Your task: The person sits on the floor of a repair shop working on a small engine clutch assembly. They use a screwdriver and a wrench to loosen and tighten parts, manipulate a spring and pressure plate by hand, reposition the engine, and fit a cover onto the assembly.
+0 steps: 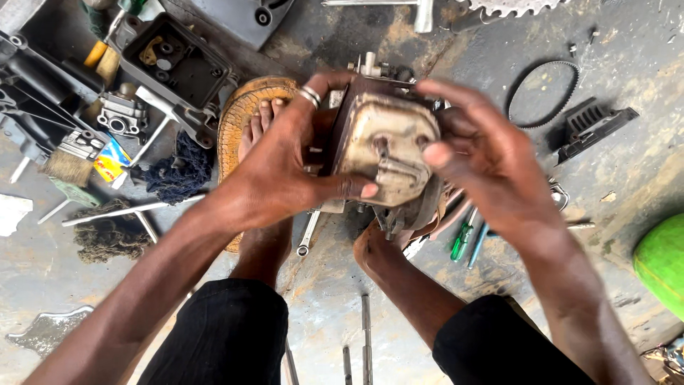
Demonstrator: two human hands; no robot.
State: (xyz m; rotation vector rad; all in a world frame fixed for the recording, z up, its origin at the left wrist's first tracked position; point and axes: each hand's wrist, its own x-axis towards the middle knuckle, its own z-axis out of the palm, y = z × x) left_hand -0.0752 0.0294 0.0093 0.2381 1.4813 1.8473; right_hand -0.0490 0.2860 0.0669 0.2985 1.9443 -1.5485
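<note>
A small grimy engine block with a tan metal cover [385, 150] is held up between both hands, above my bare feet. My left hand [288, 164], a ring on one finger, grips its left side with the thumb across the lower front of the cover. My right hand [477, 160] clasps the right side, thumb resting on the cover's edge. Most of the engine's back is hidden behind my hands.
On the concrete floor lie a black plastic housing [174, 60], a brush [71, 160], a dark rag [174, 171], a rubber belt [545, 93], a black finned part [591, 125], screwdrivers [467, 239], a wrench [308, 235] and a green object [662, 260]. My left foot rests on a round wooden piece [242, 107].
</note>
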